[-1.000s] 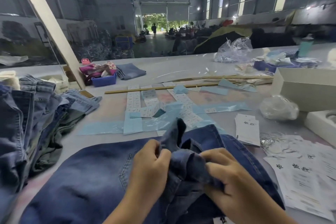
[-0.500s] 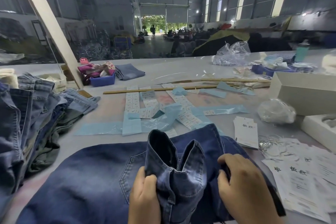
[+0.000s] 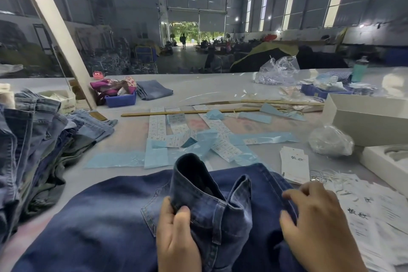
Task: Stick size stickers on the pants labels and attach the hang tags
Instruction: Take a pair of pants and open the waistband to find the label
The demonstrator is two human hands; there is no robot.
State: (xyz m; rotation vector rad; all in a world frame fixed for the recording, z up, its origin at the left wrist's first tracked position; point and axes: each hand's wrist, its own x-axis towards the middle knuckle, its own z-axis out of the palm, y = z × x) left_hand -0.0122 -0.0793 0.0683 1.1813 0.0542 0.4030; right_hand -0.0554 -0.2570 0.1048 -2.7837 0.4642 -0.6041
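the left hand [image 3: 176, 236] pinches the raised waistband of the dark blue pants [image 3: 106, 223], thumb on the outer face, so the band stands up as an open fold. the right hand [image 3: 318, 223] rests loose on the denim just beside it, fingers relaxed and holding nothing. the pants lie spread across the near desk [image 3: 132, 139]. hang tags [image 3: 294, 168] sit to the right, size sticker sheets [image 3: 174, 128] beyond (amid blue backing strips), and a pile of jeans [image 3: 28, 146] at left.
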